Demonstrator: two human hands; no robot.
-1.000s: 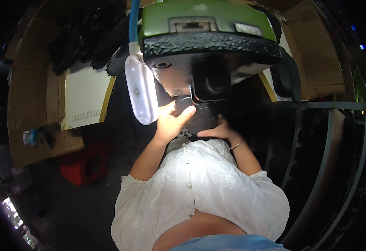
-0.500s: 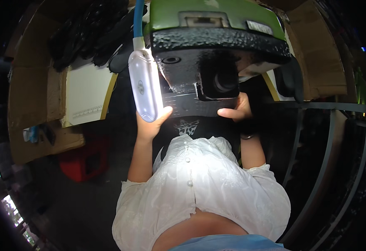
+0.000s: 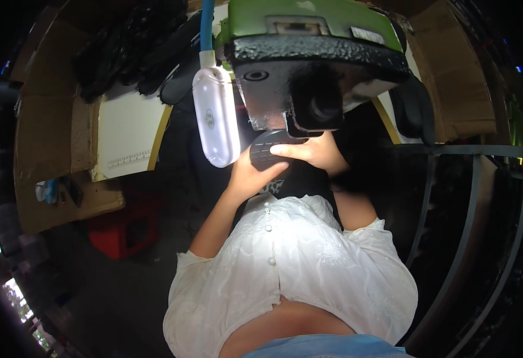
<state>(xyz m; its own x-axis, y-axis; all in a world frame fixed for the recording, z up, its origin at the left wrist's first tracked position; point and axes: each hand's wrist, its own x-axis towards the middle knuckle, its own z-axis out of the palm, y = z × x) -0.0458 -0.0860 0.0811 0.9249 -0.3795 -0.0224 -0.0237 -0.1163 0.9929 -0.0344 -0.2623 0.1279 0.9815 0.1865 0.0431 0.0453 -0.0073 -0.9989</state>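
A black shoe sole point(image 3: 262, 150), its surface marked with short grooved lines, is held under the green machine head point(image 3: 309, 45). My left hand point(image 3: 251, 176) grips its near left edge, thumb lying along the underside. From the right, my right hand point(image 3: 318, 154) closes on the same sole, with its thumb pressed across the face. The far end of the sole is hidden behind the machine's dark lower housing point(image 3: 261, 101). Just left of the hands hangs a lit white lamp point(image 3: 215, 119) on a blue cord point(image 3: 207, 27).
Dark sole-like pieces lie piled point(image 3: 133, 53) at the far left, with others point(image 3: 414, 110) at the right. Cardboard sides point(image 3: 46, 113) flank a white board with a ruler strip point(image 3: 127, 134). A red stool point(image 3: 115, 235) stands lower left, a metal frame point(image 3: 473, 197) at right.
Both hands have drawn closer together, the left moving right and the right moving left. The sole has turned, from lying broad across between the hands to a narrower, rounded end showing.
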